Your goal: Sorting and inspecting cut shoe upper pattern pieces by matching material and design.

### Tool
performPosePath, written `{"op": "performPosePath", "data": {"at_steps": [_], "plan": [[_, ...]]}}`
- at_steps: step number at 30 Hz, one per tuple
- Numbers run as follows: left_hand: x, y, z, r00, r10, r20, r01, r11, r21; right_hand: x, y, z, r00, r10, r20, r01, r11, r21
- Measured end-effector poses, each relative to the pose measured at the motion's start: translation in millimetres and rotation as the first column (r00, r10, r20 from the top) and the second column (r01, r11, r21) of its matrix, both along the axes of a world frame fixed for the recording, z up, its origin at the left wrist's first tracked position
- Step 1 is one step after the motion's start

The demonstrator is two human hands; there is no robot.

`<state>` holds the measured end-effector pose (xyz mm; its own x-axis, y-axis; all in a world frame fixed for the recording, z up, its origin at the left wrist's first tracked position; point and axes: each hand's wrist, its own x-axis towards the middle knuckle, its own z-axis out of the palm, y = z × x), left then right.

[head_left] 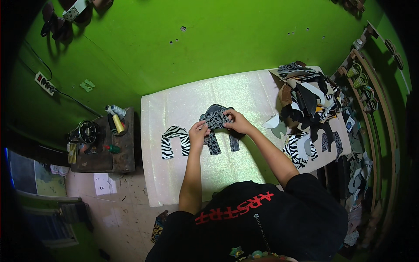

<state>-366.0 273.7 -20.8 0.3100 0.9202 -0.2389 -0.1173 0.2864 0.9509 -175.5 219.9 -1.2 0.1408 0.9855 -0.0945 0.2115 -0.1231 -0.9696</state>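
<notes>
Both my hands hold a U-shaped cut piece of dark material with a grey crackle pattern (214,117) over the middle of a white glittery table (244,94). My left hand (198,131) pinches its lower left side. My right hand (235,121) grips its upper right edge. The piece's two legs hang down toward me onto the table. A similar U-shaped piece in zebra stripes (174,140) lies flat on the table just left of my left hand.
A heap of cut pieces in black, white, brown and zebra print (307,96) covers the table's right end. A small dark side table (102,144) at the left carries thread spools and tools. Wooden racks (371,100) stand at the right. A green wall is behind.
</notes>
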Motion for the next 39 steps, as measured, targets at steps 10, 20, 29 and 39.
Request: {"op": "performPosePath", "data": {"at_steps": [10,20,29,39], "plan": [[22.0,21.9,0.1,0.875,0.262,-0.407,-0.052,0.887,0.459,-6.8,34.6,-15.4,0.82,-0.426,0.382,0.349,0.902,0.256],[20.3,13.6,2.7,0.784,0.302,-0.543,0.095,0.806,0.585,-13.0,28.8,-21.7,0.789,-0.43,0.439,0.36,0.902,0.237],[30.8,-17.9,19.6,0.58,0.392,-0.714,0.258,0.743,0.617,-15.0,12.4,-19.8,0.742,-0.415,0.527,0.397,0.905,0.154],[34.6,-31.7,-0.5,0.416,0.113,-0.902,0.584,0.728,0.36,-6.4,-51.2,-13.3,0.756,-0.502,0.42,0.409,0.863,0.296]]}}
